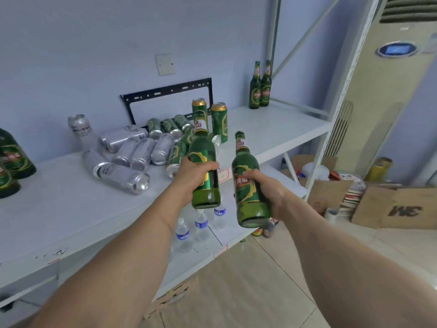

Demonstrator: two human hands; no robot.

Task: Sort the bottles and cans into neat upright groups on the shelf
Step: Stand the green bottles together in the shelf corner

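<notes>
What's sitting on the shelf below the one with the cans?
Three clear water bottles with blue labels stand on the lower shelf. The upper shelf and both forearms cover the rest.

Two green glass beer bottles, one (203, 166) left of the other (248, 183), are held upright just in front of the white shelf (59, 197). On the shelf, silver cans (132, 152) lie toppled mid-board beside two upright green cans (219, 121); two bottles (260, 87) stand at its far right corner.

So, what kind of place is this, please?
Probably a storeroom or back room. A white metal shelf holds loose cans and green bottles, cardboard boxes sit on the tiled floor, and a standing air conditioner is beside them.
</notes>
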